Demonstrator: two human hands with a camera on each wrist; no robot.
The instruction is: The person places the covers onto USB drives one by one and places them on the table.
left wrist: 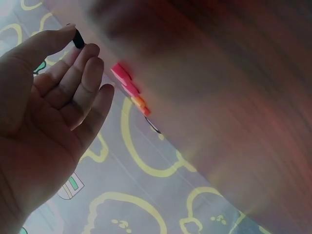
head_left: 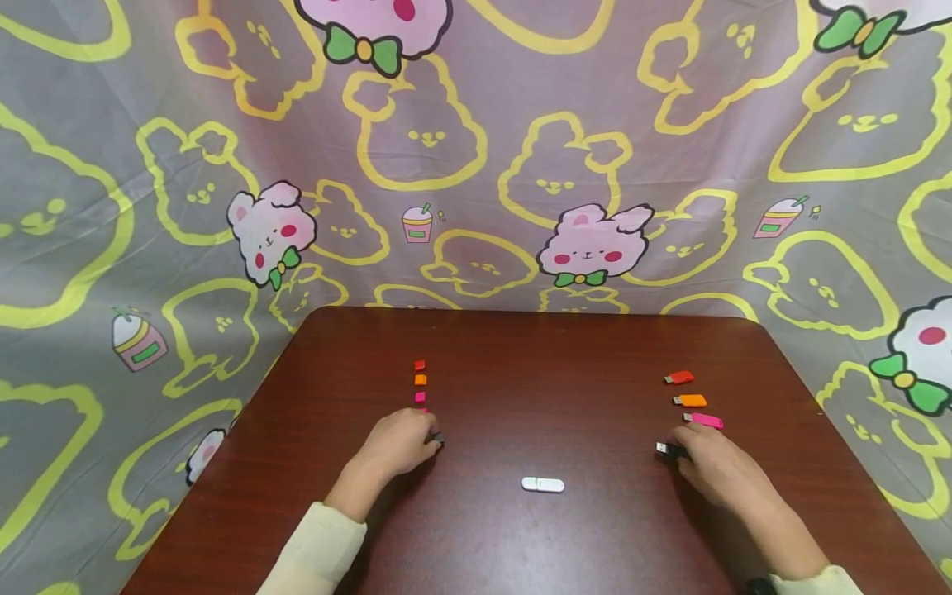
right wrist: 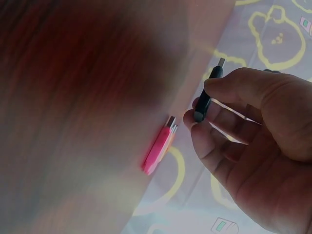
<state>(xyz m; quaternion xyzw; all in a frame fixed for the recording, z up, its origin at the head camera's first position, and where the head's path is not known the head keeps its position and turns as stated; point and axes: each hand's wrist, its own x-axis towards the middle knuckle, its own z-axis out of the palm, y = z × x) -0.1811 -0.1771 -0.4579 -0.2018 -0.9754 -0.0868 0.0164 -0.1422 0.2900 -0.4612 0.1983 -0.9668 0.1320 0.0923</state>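
Between thumb and fingertips my left hand (head_left: 394,446) pinches a small black cap (left wrist: 78,39), low over the left part of the table. Just beyond that hand runs a column of small caps: red (head_left: 420,364), orange (head_left: 421,380), pink (head_left: 420,397), and another pink one (head_left: 424,411) partly hidden by the hand. On the right side, my right hand (head_left: 717,471) pinches a black USB stick (right wrist: 208,95), its bare metal plug pointing left in the head view. Right beyond it lies a pink USB stick (head_left: 703,421) without a cap.
Farther back on the right lie an orange USB stick (head_left: 690,401) and a red one (head_left: 679,378), plugs bare. A white USB stick (head_left: 543,485) lies between the hands, nearer the front. A patterned cloth (head_left: 476,149) hangs around the brown table (head_left: 550,355).
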